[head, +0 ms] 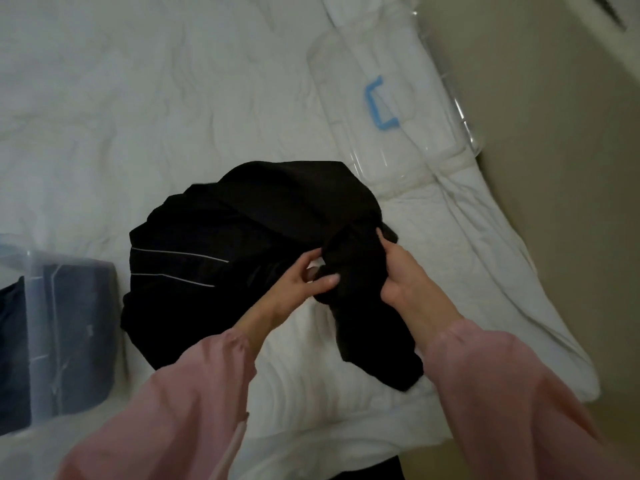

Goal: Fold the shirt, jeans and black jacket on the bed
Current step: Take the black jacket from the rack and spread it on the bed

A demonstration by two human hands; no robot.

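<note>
Jacket [242, 237]: one, black, crumpled, two thin white stripes [173, 265] on its left part.
Place: mid-bed [138, 116], one end trailing toward the near edge.
Left hand [304, 278]: fingers curled round a fold of jacket.
Right hand [401, 275]: gripping the same bunched part (thumb on top).
Bin [34, 268]: one, clear, at left, dark cloth [83, 323] inside.
Lid [398, 64]: one, clear, blue handle [377, 102], upper right.

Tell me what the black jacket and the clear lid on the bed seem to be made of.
Black jacket: probably thin, smooth synthetic cloth, fairly matt; it bunches softly, with pale piping stripes. Clear lid: seemingly hard transparent plastic; the white bedding shows through and its rim glints.
</note>
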